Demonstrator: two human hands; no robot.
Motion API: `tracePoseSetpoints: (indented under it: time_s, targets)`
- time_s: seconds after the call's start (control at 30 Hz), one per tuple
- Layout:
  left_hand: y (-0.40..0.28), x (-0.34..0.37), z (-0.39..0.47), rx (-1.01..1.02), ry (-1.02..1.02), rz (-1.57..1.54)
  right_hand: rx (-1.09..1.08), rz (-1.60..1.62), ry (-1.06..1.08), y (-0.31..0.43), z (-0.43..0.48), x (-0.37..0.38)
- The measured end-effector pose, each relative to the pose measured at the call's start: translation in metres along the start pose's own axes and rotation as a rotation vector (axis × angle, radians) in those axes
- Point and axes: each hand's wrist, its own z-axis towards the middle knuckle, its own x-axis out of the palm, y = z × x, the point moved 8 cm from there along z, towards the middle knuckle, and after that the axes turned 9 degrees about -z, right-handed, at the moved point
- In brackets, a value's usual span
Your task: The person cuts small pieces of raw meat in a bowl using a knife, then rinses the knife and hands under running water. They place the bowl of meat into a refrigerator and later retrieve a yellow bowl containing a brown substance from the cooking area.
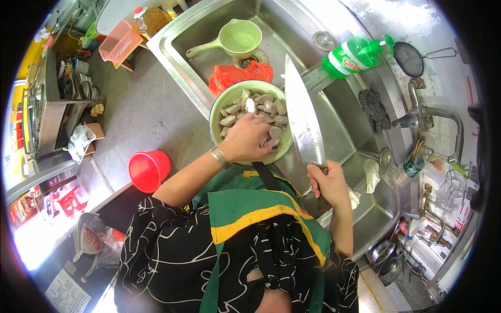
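Note:
My right hand (330,182) grips the dark handle of a large knife (305,113). Its broad, pointed steel blade points away from me, alongside a pale green basin (213,125) with a blue rim. Many greyish lumps of food (235,108) lie in the basin; their exact kind is unclear, and one (250,105) looks bright white. My left hand (248,137) reaches into the basin with curled fingers among the lumps. Its fingertips are partly hidden, so whether they pinch a piece is unclear.
A red plastic bag (238,74) and a green dipper (239,39) sit in the steel sink (188,27) beyond the basin. A green pump bottle (352,58) lies across the divider. Taps (417,111) line the right wall; a red bucket (148,171) stands at left.

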Motion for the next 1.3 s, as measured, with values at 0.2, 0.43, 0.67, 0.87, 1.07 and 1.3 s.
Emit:
tracePoseSetpoints:
  time_s: [0.2, 0.43, 0.67, 0.87, 1.07, 1.3]
  targets:
    - [0.003, 0.041, 0.016, -0.05, 0.094, 0.251, -0.03, -0.037, 0.008, 0.004, 0.0, 0.0]
    - [0.027, 0.051, 0.027, -0.265, 0.166, 0.024, -0.004, 0.057, -0.005, -0.004, 0.004, 0.001]
    - [0.03, 0.026, 0.027, -0.22, 0.129, -0.118, 0.026, 0.036, -0.027, -0.013, 0.006, -0.001]
    - [0.046, -0.009, 0.012, -0.261, -0.051, -0.444, 0.036, -0.054, 0.004, -0.014, 0.005, 0.002]
    - [0.075, -0.038, -0.004, -0.38, -0.299, -0.585, 0.015, 0.023, -0.02, -0.012, 0.01, 0.007]
    - [0.094, -0.036, -0.013, -0.42, -0.496, -1.183, -0.019, 0.001, 0.006, -0.002, 0.006, 0.012]
